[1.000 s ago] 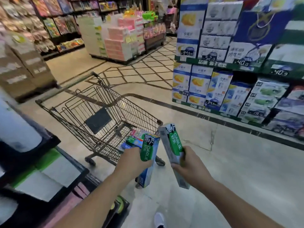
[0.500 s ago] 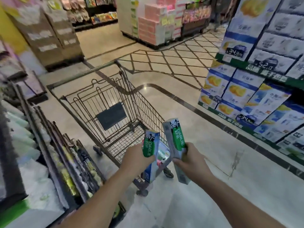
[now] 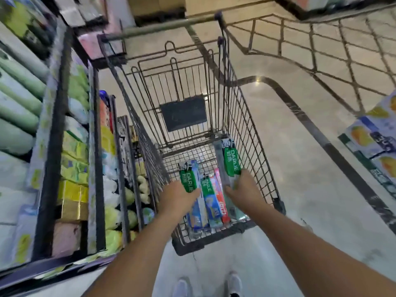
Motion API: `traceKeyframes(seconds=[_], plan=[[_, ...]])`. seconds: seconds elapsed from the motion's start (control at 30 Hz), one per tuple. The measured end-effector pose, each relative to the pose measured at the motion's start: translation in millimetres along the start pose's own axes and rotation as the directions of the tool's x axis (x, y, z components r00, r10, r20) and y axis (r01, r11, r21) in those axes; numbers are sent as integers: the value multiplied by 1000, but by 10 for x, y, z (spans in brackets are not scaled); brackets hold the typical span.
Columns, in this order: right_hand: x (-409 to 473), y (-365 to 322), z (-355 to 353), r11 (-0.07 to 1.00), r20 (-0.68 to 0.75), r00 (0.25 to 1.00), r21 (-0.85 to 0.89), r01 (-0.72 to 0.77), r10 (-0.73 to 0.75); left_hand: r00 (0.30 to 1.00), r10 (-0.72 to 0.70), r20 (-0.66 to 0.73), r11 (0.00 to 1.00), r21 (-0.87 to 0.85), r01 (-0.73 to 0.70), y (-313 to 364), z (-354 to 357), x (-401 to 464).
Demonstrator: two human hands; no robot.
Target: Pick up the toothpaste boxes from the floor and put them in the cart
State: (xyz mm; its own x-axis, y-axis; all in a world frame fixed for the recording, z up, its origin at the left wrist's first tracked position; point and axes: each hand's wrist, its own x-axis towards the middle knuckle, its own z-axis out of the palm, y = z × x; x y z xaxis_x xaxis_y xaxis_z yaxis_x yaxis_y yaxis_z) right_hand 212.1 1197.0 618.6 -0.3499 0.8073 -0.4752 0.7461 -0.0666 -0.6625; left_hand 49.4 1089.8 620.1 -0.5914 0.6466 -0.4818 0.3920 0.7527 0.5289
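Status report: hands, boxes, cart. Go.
Left hand grips one box, right hand grips another. Both over the cart, not released. More boxes lie inside. Nothing blocking.

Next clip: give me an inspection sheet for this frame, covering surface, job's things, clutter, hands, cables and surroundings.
Surface: pale polished floor with dark inlay lines.
Job's things: wire shopping cart; toothpaste boxes in the cart lying on its bottom; left-hand Darlie box and right-hand Darlie box, both over the cart basket.
Clutter: nothing seen on the floor.
Hands: left hand grips one box; right hand grips the other.
Cables: nothing seen.
Surroundings: shelf of packaged goods on the left; boxed goods display on the right; white shoes below.
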Motion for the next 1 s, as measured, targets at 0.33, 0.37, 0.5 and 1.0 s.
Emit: traceKeyframes(seconds=[0.33,0.37,0.5,1.0], plan=[[954,831,772,937,77,992,-345,-63,95,990,-131,47,941,321,109,-367,1069,860],[990,875,825,925,85,991,-375,-63,102,990,-133,47,929,354,108,-389,1110,890],[1026,918,925,905,92,984,-413,-103,154,994,-79,76,899,436,38,-426,1176,944],[126,-245,40,828,218,967,-512,229,-132,984,5,177,893,443,-84,20,-171,202]])
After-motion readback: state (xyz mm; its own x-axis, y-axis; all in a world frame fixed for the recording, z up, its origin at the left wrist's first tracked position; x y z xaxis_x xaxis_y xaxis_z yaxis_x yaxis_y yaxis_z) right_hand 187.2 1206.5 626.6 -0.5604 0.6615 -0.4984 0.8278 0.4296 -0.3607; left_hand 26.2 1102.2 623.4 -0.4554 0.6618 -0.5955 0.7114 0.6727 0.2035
